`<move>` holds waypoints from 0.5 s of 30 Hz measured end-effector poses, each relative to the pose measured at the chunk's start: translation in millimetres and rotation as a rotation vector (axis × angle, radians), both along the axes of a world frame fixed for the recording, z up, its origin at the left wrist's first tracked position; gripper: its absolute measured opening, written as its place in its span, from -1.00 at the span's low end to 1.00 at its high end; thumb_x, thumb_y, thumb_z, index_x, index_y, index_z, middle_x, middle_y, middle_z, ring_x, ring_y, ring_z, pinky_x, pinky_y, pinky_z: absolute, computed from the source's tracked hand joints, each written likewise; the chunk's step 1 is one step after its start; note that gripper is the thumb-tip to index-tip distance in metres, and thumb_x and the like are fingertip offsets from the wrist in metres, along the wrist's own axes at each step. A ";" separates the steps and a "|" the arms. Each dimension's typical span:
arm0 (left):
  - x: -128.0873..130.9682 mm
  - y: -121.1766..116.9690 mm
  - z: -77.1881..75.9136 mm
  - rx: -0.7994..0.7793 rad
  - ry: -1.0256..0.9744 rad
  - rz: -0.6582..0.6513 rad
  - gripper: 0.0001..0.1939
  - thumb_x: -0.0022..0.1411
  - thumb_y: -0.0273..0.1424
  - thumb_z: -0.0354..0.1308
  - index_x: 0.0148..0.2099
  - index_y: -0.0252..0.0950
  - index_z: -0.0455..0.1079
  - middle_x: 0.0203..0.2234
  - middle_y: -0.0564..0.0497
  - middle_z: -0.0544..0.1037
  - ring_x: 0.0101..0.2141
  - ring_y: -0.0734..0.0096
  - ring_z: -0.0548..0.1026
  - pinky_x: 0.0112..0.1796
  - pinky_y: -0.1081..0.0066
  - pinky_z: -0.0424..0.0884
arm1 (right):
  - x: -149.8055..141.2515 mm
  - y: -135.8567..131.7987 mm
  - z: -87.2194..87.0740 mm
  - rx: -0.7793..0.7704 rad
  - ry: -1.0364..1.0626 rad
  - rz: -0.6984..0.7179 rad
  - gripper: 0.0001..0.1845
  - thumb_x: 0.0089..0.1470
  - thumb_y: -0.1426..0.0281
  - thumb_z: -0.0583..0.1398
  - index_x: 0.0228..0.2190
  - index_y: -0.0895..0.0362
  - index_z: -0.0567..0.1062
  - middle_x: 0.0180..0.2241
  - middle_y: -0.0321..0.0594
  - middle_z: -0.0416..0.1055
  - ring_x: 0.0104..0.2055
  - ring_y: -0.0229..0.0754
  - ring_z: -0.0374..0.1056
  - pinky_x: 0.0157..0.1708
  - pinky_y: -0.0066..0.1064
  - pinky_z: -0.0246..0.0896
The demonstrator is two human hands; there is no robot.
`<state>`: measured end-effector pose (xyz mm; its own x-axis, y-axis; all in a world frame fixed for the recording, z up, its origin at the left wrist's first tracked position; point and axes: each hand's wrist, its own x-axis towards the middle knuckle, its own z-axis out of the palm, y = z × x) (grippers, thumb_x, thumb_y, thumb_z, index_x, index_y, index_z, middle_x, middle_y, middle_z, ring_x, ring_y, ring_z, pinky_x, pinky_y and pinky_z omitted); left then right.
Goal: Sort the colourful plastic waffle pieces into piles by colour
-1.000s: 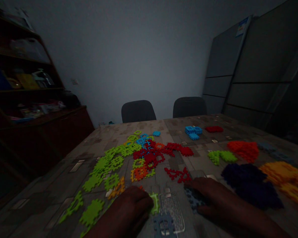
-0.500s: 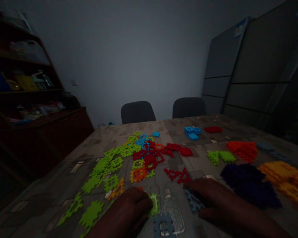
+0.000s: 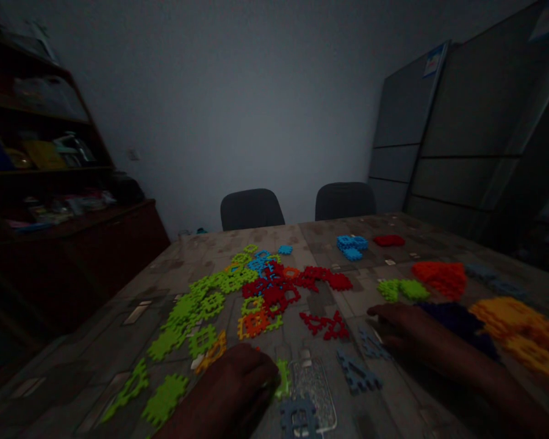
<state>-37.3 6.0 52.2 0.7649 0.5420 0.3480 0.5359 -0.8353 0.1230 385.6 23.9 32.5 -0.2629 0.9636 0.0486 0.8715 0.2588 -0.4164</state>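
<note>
Head view

1. Left hand: curled tight, fingers pressed together and bent down toward the bench. Cannot tell whether anything sits inside the curl.
2. Right hand: flat, fingers loosely apart and reaching forward, low over the bench, with no pinch and nothing visibly held.
3. Just right of the left hand's knuckles: a green lattice piece, long axis pointing away from the person, far nearer the left hand than the right.
4. Right of that green lattice piece, a clear plastic case; below it, toward the near edge, a blue lattice block.
5. Just below the right hand's fingertips: a small blue lattice piece. Further below, a longer blue lattice piece, long axis slanting across the bench.
6. Left of the right hand: a red lattice chain.
7. Under and beyond the right hand: a dark purple pile. Further right, a yellow-orange pile; ahead, a green cluster and an orange-red stack.
8. Ahead of the left hand: a mixed heap of lattice pieces in green, red, blue and orange.
</note>
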 end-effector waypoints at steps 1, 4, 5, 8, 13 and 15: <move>0.1 0.2 -0.1 0.010 0.003 0.004 -0.74 0.36 -0.62 -0.08 -0.16 -0.20 0.37 -0.34 -0.02 0.57 -0.38 0.31 0.50 -0.38 0.39 0.33 | -1.7 0.1 -1.1 -0.006 0.008 0.007 -0.42 0.19 0.18 0.21 0.20 0.07 0.52 0.22 0.03 0.47 0.24 0.19 0.39 0.25 0.02 0.25; 0.7 0.1 -1.0 0.025 0.009 0.003 -0.75 0.35 -0.62 -0.08 -0.22 -0.20 0.34 -0.38 0.00 0.55 -0.41 0.31 0.49 -0.41 0.38 0.30 | -5.1 2.3 -0.7 0.003 0.023 0.014 -0.44 0.22 0.17 0.18 0.19 0.07 0.53 0.20 0.04 0.48 0.22 0.20 0.40 0.22 0.04 0.26; 0.8 -0.1 -1.6 0.026 0.004 0.001 -0.76 0.35 -0.61 -0.07 -0.23 -0.20 0.33 -0.39 -0.01 0.54 -0.42 0.31 0.48 -0.42 0.38 0.30 | -6.6 3.3 0.6 0.012 0.022 0.009 -0.45 0.24 0.18 0.16 0.19 0.08 0.53 0.19 0.05 0.49 0.20 0.20 0.41 0.20 0.04 0.28; 0.3 -0.7 -4.6 -0.012 0.006 0.018 -0.75 0.36 -0.62 -0.07 -0.21 -0.21 0.35 -0.36 -0.03 0.55 -0.40 0.30 0.48 -0.39 0.37 0.33 | -16.8 5.3 8.0 0.017 0.008 0.003 -0.46 0.29 0.21 0.09 0.20 0.10 0.52 0.15 0.08 0.51 0.14 0.16 0.46 0.14 -0.01 0.34; -2.4 -1.2 -7.5 -0.047 -0.037 0.031 -0.76 0.44 -0.56 -0.04 -0.09 -0.19 0.43 -0.31 -0.02 0.56 -0.35 0.32 0.49 -0.34 0.40 0.38 | -48.0 -1.4 19.1 -0.006 -0.015 0.093 -0.51 0.19 0.39 0.13 0.13 0.08 0.57 0.11 0.05 0.53 0.11 0.15 0.45 0.11 -0.05 0.33; -2.7 -0.8 -6.9 -0.070 -0.079 0.019 -0.77 0.45 -0.54 -0.03 -0.09 -0.18 0.43 -0.31 -0.02 0.56 -0.34 0.32 0.51 -0.33 0.41 0.39 | -55.0 -5.9 17.9 -0.016 -0.016 0.101 -0.50 0.16 0.42 0.17 0.13 0.03 0.55 0.12 0.00 0.51 0.13 0.12 0.42 0.13 -0.08 0.30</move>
